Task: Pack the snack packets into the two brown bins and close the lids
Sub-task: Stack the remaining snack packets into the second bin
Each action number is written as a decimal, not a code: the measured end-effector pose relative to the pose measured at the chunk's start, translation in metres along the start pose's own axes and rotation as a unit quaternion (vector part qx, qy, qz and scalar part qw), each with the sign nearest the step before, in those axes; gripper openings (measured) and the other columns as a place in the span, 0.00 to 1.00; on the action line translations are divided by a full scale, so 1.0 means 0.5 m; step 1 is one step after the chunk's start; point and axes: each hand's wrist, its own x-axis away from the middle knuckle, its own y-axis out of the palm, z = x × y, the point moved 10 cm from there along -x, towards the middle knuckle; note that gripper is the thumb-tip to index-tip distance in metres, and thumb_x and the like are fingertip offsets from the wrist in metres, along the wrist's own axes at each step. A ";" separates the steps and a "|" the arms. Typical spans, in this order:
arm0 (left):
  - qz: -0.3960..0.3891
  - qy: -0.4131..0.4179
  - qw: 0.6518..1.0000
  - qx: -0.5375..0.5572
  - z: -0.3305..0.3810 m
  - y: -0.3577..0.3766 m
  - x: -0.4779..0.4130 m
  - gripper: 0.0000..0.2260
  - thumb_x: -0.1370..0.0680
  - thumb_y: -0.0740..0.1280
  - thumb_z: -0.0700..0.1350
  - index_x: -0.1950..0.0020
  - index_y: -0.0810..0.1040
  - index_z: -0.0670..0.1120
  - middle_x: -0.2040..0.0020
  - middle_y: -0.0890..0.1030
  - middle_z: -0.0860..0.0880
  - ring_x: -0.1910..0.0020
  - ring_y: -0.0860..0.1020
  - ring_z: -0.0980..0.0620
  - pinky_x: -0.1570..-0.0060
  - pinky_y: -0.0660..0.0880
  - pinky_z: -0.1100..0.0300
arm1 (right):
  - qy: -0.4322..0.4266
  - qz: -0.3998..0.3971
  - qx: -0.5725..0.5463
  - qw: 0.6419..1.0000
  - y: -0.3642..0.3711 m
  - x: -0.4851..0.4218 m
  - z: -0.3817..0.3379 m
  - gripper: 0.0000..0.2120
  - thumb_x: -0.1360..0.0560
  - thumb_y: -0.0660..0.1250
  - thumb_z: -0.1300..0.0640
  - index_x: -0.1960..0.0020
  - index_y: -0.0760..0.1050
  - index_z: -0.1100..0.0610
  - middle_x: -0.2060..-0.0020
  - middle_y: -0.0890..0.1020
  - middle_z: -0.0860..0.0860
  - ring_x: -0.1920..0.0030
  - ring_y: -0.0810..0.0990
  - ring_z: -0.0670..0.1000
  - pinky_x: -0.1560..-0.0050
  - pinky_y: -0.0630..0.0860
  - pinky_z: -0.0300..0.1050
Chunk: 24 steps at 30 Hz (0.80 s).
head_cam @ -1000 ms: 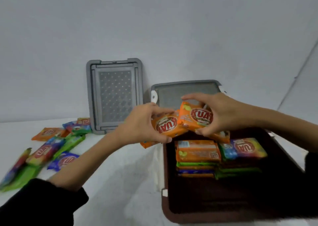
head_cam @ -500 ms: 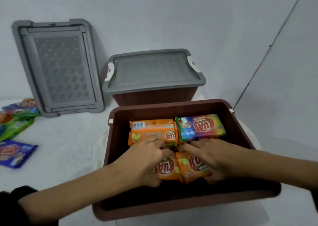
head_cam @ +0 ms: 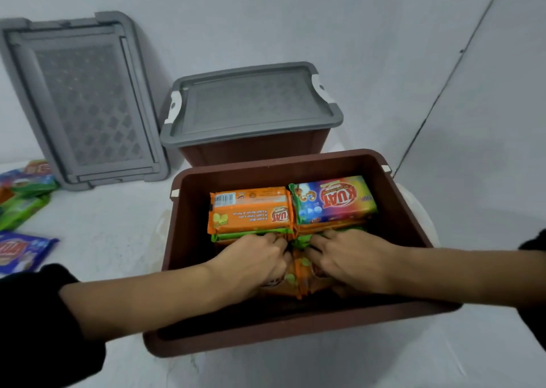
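Observation:
The open brown bin (head_cam: 295, 337) stands right in front of me. Two stacks of snack packets fill its far half, topped by an orange packet (head_cam: 251, 210) and a multicoloured packet (head_cam: 334, 200). My left hand (head_cam: 251, 260) and my right hand (head_cam: 351, 260) are both down in the near half. Each lies over an orange packet, with its fingers curled over the packet's far edge against the stacks. Only the inner ends of these two orange packets (head_cam: 298, 281) show between my hands. Behind stands the second brown bin (head_cam: 251, 151) with its grey lid (head_cam: 251, 104) on.
A loose grey lid (head_cam: 85, 101) leans against the wall at the back left. Green and mixed packets (head_cam: 23, 195) and a blue packet (head_cam: 20, 250) lie on the white table at the left. A wall runs close on the right.
My hands carried the two orange packets from above the bin down into its near half and have pushed them lower. My view has moved closer over the bin.

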 end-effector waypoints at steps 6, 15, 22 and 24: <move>-0.005 -0.026 1.000 0.003 -0.009 0.011 0.009 0.13 0.22 0.60 0.39 0.37 0.70 0.41 0.38 0.73 0.41 0.45 0.75 0.43 0.50 0.73 0.52 | 0.022 0.008 -0.012 1.000 -0.006 0.002 0.008 0.29 0.25 0.64 0.49 0.30 0.61 0.60 0.36 0.71 0.59 0.42 0.76 0.58 0.47 0.75 0.51; 0.087 -0.061 0.967 0.234 -0.071 -0.036 0.054 0.21 0.26 0.66 0.56 0.36 0.74 0.48 0.42 0.78 0.49 0.45 0.77 0.50 0.47 0.76 0.54 | 0.029 0.021 -0.161 0.986 -0.082 0.011 0.032 0.24 0.25 0.63 0.45 0.31 0.65 0.47 0.38 0.74 0.47 0.41 0.74 0.47 0.45 0.71 0.37; 0.262 -0.224 0.882 0.321 -0.251 -0.084 0.294 0.13 0.24 0.65 0.53 0.41 0.78 0.52 0.49 0.81 0.54 0.54 0.79 0.57 0.55 0.76 0.60 | -0.035 0.202 -0.184 0.961 -0.349 -0.050 0.011 0.18 0.26 0.63 0.44 0.37 0.72 0.43 0.56 0.73 0.38 0.57 0.73 0.39 0.55 0.72 0.34; 0.264 -0.288 0.862 0.322 -0.305 -0.051 0.375 0.13 0.24 0.65 0.54 0.42 0.78 0.53 0.49 0.82 0.55 0.55 0.79 0.60 0.57 0.77 0.64 | -0.062 0.233 -0.189 0.952 -0.413 -0.098 -0.012 0.20 0.27 0.64 0.44 0.36 0.71 0.43 0.55 0.73 0.38 0.57 0.73 0.38 0.55 0.71 0.33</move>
